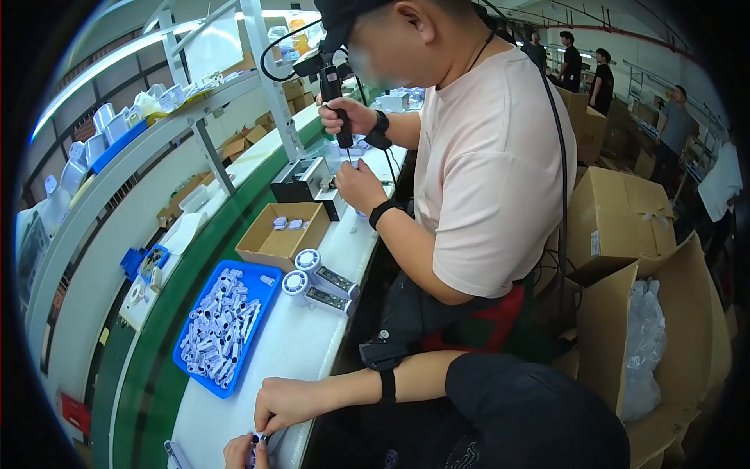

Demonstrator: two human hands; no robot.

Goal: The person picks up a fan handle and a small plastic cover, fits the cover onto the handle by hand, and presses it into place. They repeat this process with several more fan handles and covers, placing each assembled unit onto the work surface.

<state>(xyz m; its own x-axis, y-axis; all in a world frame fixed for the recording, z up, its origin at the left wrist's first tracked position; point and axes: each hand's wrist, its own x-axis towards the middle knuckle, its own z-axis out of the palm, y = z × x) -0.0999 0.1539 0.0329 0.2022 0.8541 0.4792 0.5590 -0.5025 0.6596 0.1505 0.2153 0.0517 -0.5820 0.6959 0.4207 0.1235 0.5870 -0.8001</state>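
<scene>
At the lower edge, my right hand (291, 403) is closed, its fingertips pinching the top of a small pale lilac plastic part (256, 439) with a dark spot. My left hand (239, 452) grips the same part from below, partly cut off by the frame. Its exact kind is hidden by my fingers. Another pale plastic piece (176, 453) lies on the white worktop (301, 352) left of my hands. Beyond them sits a blue tray (227, 391) heaped with small lilac plastic parts. Two round-headed lilac devices (322, 283), like handheld fans, show bare circuit boards in their handles.
Across the bench, a co-worker (500, 156) holds an electric screwdriver (334, 105) upright over a small part. A cardboard box (262, 252) with a few lilac pieces and a metal-cased device (305, 181) stand nearby. Large cartons (625, 211) are at the right; a green strip (168, 367) runs along the left.
</scene>
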